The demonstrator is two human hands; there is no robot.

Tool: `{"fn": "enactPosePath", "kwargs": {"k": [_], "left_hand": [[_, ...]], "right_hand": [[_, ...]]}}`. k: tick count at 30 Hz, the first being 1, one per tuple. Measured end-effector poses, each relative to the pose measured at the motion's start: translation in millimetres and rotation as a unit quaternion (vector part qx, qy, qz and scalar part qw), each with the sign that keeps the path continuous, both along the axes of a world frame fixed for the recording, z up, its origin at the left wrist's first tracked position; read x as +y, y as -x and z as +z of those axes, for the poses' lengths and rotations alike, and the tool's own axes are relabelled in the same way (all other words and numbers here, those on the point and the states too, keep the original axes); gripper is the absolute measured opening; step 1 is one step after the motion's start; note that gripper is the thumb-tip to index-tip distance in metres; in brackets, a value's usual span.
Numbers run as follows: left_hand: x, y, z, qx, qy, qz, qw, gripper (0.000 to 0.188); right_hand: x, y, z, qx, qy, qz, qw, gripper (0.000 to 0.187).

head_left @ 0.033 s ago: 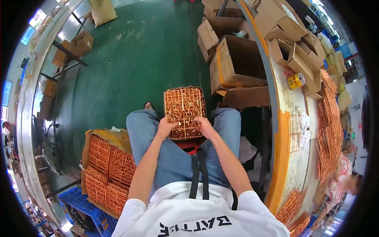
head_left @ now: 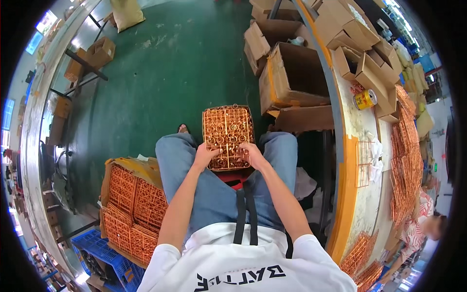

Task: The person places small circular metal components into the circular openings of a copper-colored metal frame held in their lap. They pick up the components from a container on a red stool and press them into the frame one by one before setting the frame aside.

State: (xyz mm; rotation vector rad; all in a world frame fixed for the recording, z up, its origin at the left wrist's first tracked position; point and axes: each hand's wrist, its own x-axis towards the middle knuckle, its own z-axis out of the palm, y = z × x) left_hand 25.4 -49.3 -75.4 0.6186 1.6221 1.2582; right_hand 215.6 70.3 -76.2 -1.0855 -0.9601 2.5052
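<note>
Between my knees stands a small open box filled with copper-coloured rings. Over it lies a copper-coloured grid frame with rows of small rings in it. On the frame's near left part, my left hand is closed, thumb and fingertips over the rings. My right hand grips the near right part the same way, its fingers bent inward. Exactly which bars or rings the fingertips pinch is too small to tell.
At my left, a carton holds stacked ring frames beside a blue crate. A workbench at right bears frame stacks, cartons and a yellow can. Below it stands a large open carton. Another person is at far right.
My right hand's fingers have shifted slightly on the frame. My left hand stays in nearly the same place.
</note>
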Motion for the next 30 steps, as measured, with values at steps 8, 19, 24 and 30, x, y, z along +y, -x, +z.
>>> {"fn": "enactPosePath", "kwargs": {"k": [8,19,24,30], "left_hand": [[7.0,1.2,10.5,-0.077,-0.031,0.039,0.996,0.016],[5.3,-6.4,33.1,-0.06,-0.01,-0.013,0.998,0.045],[6.0,-2.4,19.6,-0.178,0.01,-0.01,0.984,0.038],[-3.1,12.0,18.7,-0.187,0.033,-0.043,0.981,0.043]], "right_hand": [[-1.9,8.5,29.0,-0.096,-0.045,0.052,0.993,0.017],[-7.8,5.7,29.1,-0.128,-0.061,0.005,0.99,0.021],[-2.3,0.6,25.1,-0.112,0.011,0.019,0.993,0.023],[-0.1,13.0,27.7,-0.085,0.104,0.086,0.987,0.024]]}}
